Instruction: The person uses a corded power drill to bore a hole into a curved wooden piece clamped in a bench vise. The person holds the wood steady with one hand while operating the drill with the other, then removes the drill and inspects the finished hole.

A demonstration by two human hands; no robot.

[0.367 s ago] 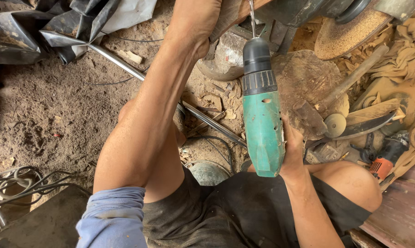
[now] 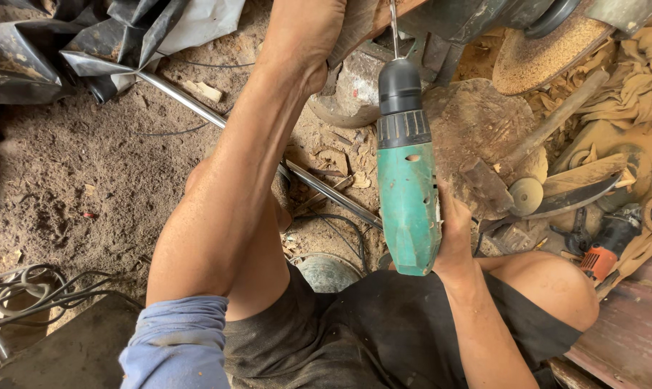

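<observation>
A green power drill [image 2: 406, 194] with a black chuck points away from me, its thin bit [image 2: 393, 29] reaching up to a wooden piece [image 2: 369, 21] at the top edge. My right hand [image 2: 452, 234] grips the drill's handle from the right side. My left hand [image 2: 304, 36] stretches forward and presses on the wooden piece at the top of the view; its fingers are partly hidden. Both knees frame the drill as I sit low over the dirt floor.
A metal rod [image 2: 225, 119] lies diagonally on the sandy ground. Black plastic sheeting [image 2: 88, 36] is at the top left, cables [image 2: 23, 295] at the bottom left. A tree-stump block [image 2: 484, 122], a hammer [image 2: 535, 137], a curved blade [image 2: 585, 191] and an orange tool [image 2: 600, 259] crowd the right.
</observation>
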